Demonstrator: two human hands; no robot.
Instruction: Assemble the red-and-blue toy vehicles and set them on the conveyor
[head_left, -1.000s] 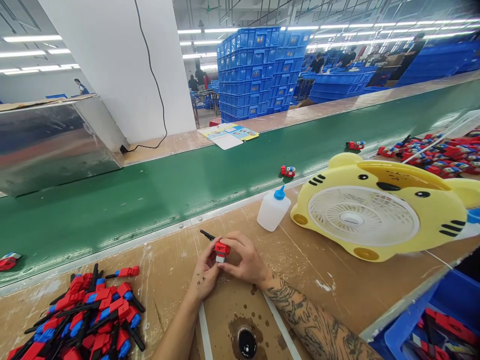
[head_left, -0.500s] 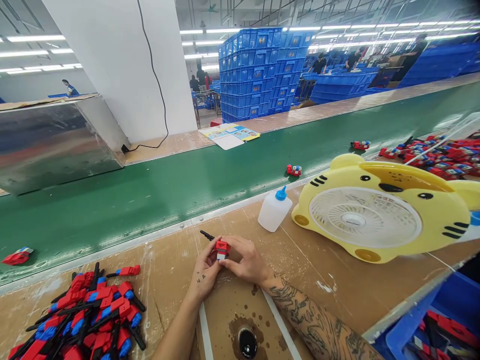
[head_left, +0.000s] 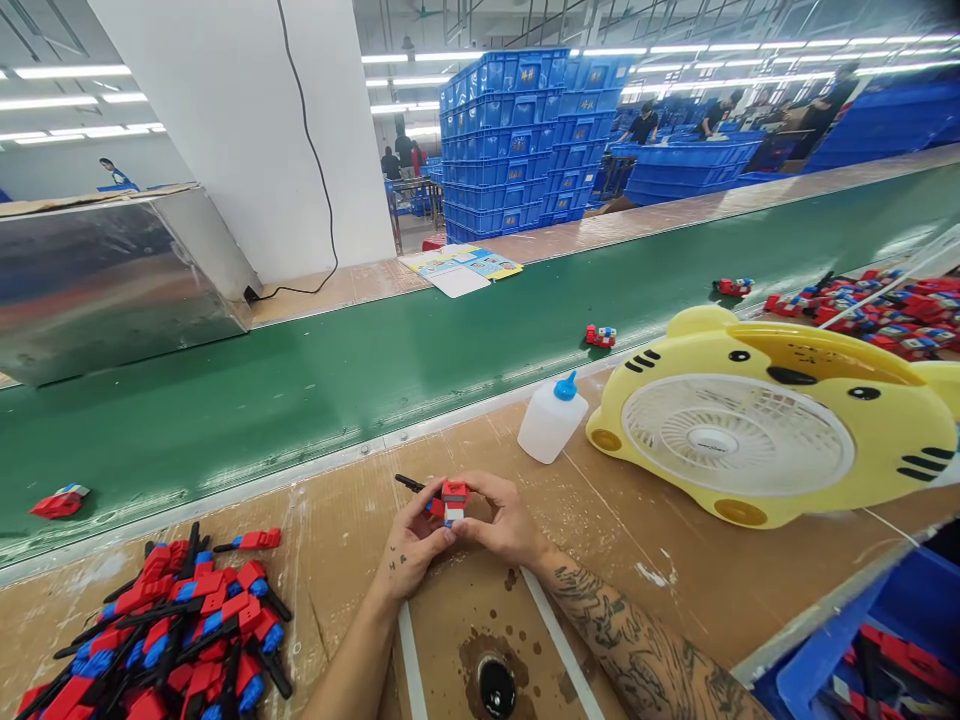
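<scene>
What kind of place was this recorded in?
Probably a factory assembly floor: a green belt with small red pieces on it runs past the worktable, blue crates stand stacked beyond, and red, blue and black parts lie heaped nearby.

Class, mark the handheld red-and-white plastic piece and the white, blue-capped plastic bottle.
Handheld red-and-white plastic piece [head_left: 455,491]: head view, red upper part.
White, blue-capped plastic bottle [head_left: 552,426]: head view, white body.

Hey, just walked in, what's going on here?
A person's left hand and right hand hold a small red-and-white piece above a brown worktop. A pile of red, blue and black parts lies to the left. Beyond the right hand is a blue-capped bottle, and behind it a green belt.
</scene>
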